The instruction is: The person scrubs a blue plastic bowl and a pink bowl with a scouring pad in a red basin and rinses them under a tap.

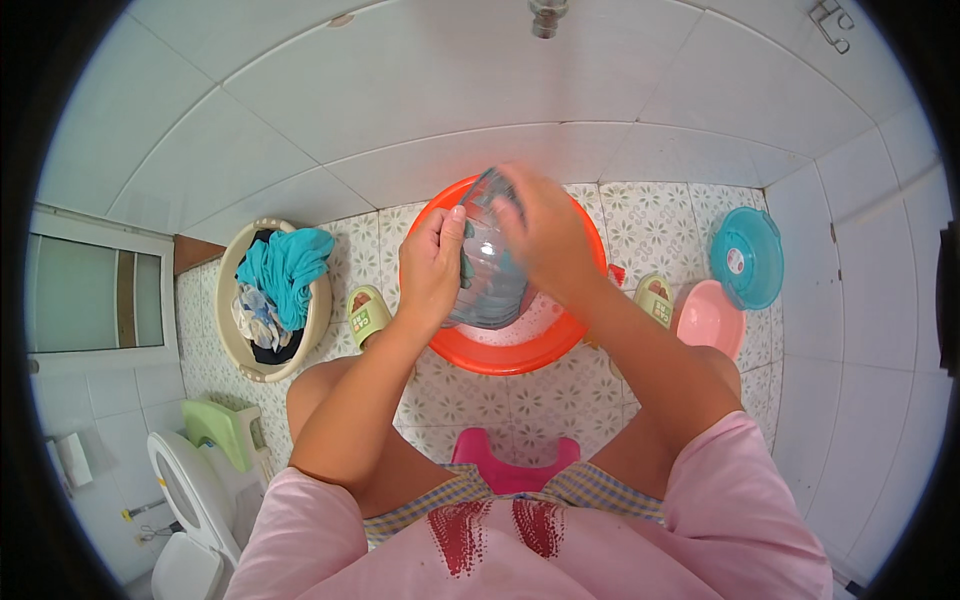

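Observation:
Held tilted over an orange basin [515,360] is a see-through bluish-grey container [490,290] with ribbed, wet-looking sides. My left hand [435,262] grips its left side, thumb laid along the edge near the top. At the upper right of the container, my right hand [545,235] is smeared by motion. Its fingers curl over or into the opening, and whether they hold a cloth or sponge I cannot make out. Whitish suds [530,325] show in the basin below, on the right and near sides of the container.
To the left stands a cream basket [226,335] of clothes, with teal fabric [290,275] on top. A teal basin [765,260] and a pink basin [712,318] are at the right. A pink stool [515,465] is between my legs. A toilet [185,490] stands lower left; a tap [547,18] juts from the wall.

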Action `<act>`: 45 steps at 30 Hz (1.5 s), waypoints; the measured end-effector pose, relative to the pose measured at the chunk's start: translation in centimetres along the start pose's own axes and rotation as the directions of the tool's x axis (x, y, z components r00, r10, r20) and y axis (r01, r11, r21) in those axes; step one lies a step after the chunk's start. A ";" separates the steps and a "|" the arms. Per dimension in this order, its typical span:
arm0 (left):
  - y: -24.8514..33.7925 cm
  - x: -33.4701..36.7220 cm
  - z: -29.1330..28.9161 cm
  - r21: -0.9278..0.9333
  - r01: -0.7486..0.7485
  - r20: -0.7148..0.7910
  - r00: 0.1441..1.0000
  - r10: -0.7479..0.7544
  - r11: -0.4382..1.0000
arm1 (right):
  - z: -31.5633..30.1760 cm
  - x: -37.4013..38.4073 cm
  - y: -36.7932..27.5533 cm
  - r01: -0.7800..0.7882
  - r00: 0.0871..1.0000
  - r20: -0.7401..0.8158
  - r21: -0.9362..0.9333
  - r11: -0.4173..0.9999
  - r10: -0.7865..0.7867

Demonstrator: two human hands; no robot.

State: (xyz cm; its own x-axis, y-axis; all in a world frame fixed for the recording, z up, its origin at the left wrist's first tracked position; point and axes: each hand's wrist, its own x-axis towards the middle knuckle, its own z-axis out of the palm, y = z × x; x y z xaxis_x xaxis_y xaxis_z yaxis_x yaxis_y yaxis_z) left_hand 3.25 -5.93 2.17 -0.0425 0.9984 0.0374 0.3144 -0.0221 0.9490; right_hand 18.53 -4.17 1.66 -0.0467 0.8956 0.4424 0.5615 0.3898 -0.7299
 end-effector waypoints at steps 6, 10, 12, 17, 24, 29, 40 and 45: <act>0.2 0.1 0.1 0.016 -0.018 -0.044 0.999 0.019 1.000 | -0.2 0.1 0.2 0.158 0.986 0.068 -0.071 0.985 -0.153; 1.0 -0.2 0.1 0.034 0.042 -0.006 0.999 -0.042 0.999 | -1.4 1.4 2.4 -0.447 0.893 0.165 0.203 0.871 0.419; 0.5 -0.1 0.0 0.047 0.029 -0.037 0.999 -0.027 0.998 | -0.7 0.8 1.9 -0.318 0.947 0.102 0.149 0.936 0.305; -0.4 0.2 -0.3 0.001 0.052 -0.073 0.996 -0.052 0.999 | 0.3 -0.8 -1.2 0.315 0.948 0.099 -0.160 0.936 -0.302; 0.4 0.4 -0.1 -0.010 0.088 -0.023 0.996 -0.089 0.996 | -1.0 0.7 0.4 -0.161 0.983 0.108 0.151 0.975 0.146; -1.4 1.2 -0.5 -0.072 0.039 -0.106 0.993 -0.046 0.997 | 0.3 -1.2 -1.4 0.254 0.964 0.096 -0.053 0.966 -0.248; 0.7 1.4 -1.0 -0.284 0.232 -0.058 0.964 -0.258 0.930 | -0.9 0.2 -0.1 -0.053 0.999 0.003 0.145 0.988 0.053; -0.6 2.1 -2.2 -0.351 0.340 0.007 0.933 -0.360 0.873 | -0.4 -0.8 -1.3 0.329 0.944 0.039 -0.070 0.942 -0.327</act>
State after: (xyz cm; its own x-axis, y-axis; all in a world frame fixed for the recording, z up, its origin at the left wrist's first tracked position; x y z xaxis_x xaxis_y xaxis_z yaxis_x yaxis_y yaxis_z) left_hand 0.92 -3.95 2.33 -0.1466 0.9397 -0.3091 -0.0724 0.3015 0.9507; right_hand 18.17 -5.47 2.51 -0.2602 0.7266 0.6359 0.5715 0.6467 -0.5051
